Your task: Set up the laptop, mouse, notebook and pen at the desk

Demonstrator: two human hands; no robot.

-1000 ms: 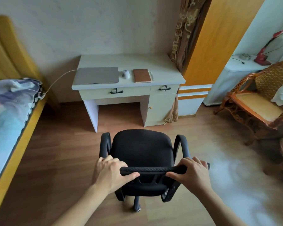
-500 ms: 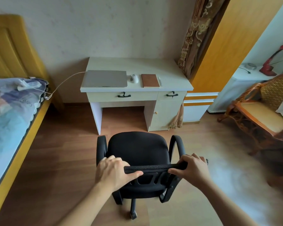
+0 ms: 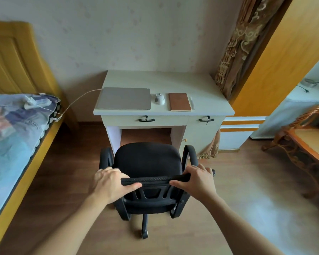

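A white desk [image 3: 173,80] stands against the far wall. On it lie a closed grey laptop [image 3: 123,98], a white mouse [image 3: 160,98], a brown notebook [image 3: 179,101] and a white pen [image 3: 191,103] just right of the notebook. A black office chair [image 3: 147,161] stands in front of the desk, its seat close to the knee opening. My left hand [image 3: 110,183] and my right hand [image 3: 197,181] both grip the top of the chair's backrest.
A bed with a yellow frame [image 3: 17,162] runs along the left, with a power strip [image 3: 38,103] on it and a cable [image 3: 77,100] leading to the laptop. A curtain [image 3: 236,52] and orange cabinet [image 3: 284,57] flank the desk's right. A rattan chair [image 3: 306,144] stands far right.
The chair has rolled forward toward the desk with both hands on its backrest, and my view has come closer to the desk.
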